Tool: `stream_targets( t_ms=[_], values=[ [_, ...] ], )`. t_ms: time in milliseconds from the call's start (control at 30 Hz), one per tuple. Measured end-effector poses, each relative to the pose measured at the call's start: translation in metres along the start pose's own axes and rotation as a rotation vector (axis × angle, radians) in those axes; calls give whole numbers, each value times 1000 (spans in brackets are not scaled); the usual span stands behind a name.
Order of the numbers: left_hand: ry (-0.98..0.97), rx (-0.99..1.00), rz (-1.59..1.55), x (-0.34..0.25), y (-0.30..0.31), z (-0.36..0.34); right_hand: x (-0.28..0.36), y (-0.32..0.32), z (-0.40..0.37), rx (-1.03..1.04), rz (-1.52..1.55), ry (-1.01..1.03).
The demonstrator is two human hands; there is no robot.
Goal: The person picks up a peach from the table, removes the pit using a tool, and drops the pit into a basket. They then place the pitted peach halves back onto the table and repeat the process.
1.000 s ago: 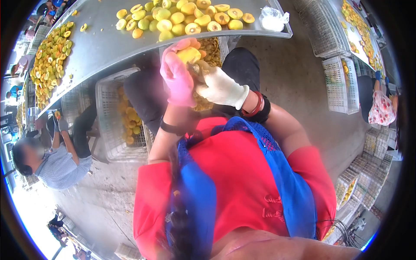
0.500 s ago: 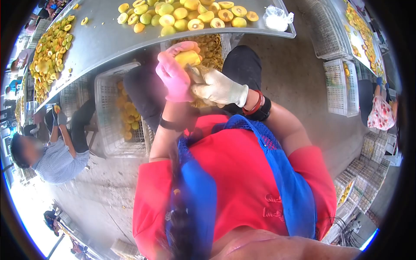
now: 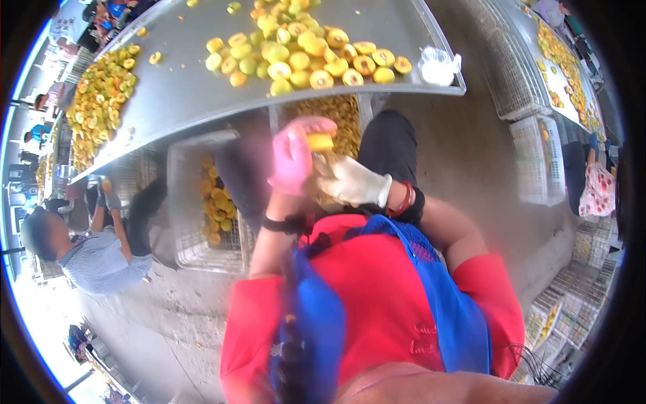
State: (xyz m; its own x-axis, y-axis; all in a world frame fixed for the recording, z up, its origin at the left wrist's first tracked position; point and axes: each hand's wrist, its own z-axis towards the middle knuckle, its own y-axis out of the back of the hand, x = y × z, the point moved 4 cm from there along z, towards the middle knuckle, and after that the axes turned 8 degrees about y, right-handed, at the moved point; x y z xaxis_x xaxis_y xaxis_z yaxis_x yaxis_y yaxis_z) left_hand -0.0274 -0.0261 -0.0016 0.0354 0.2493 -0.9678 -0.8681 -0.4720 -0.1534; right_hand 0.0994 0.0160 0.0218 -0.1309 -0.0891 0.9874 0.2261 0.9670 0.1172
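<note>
Head view. Person is sitting at the near edge of the steel table [image 3: 182, 94], both gloved hands working just below that edge.

Left hand [image 3: 293, 160], pink glove, is clamping a yellow fruit [image 3: 320, 142] in its grip, fingers curling over the top. Right hand [image 3: 351, 182], white glove, is pressing up against the fruit from below. Blur is hiding its grip, so I cannot tell whether it is closing on a tool.

Cut fruit pile [image 3: 306, 57] is lying on the table; a crate [image 3: 202, 202] is sitting under it.

Judging: peeling or trimming is in hand. The next move is calling for turning the fruit within the left grip, fingers staying clear.
</note>
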Motion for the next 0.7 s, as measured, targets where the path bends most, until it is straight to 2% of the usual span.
stream_targets(
  t_ms=[100,133,200,233,300,333,433,500,600,700],
  values=[
    [38,59,-5,7,6,-1,-28,-3,9,31,-327,223],
    [-12,88,22,9,8,2,-20,-4,7,10,-312,245],
    [-20,144,61,12,12,0,-19,-7,6,42,-34,115],
    [-8,178,64,9,12,-1,-12,-9,-1,115,220,-195],
    [-3,215,85,2,11,-1,-15,-12,-4,213,526,-270],
    [26,219,103,-3,12,-2,-31,-20,3,210,546,-196],
    [267,27,-111,0,11,-8,-47,-22,8,102,462,-167],
    [342,-62,-192,5,13,-5,-40,-21,12,75,383,-139],
    [411,-204,-237,-3,15,-5,-59,-28,26,5,337,79],
    [464,-289,-276,-18,15,-4,-56,-31,33,-46,186,170]
  ],
)
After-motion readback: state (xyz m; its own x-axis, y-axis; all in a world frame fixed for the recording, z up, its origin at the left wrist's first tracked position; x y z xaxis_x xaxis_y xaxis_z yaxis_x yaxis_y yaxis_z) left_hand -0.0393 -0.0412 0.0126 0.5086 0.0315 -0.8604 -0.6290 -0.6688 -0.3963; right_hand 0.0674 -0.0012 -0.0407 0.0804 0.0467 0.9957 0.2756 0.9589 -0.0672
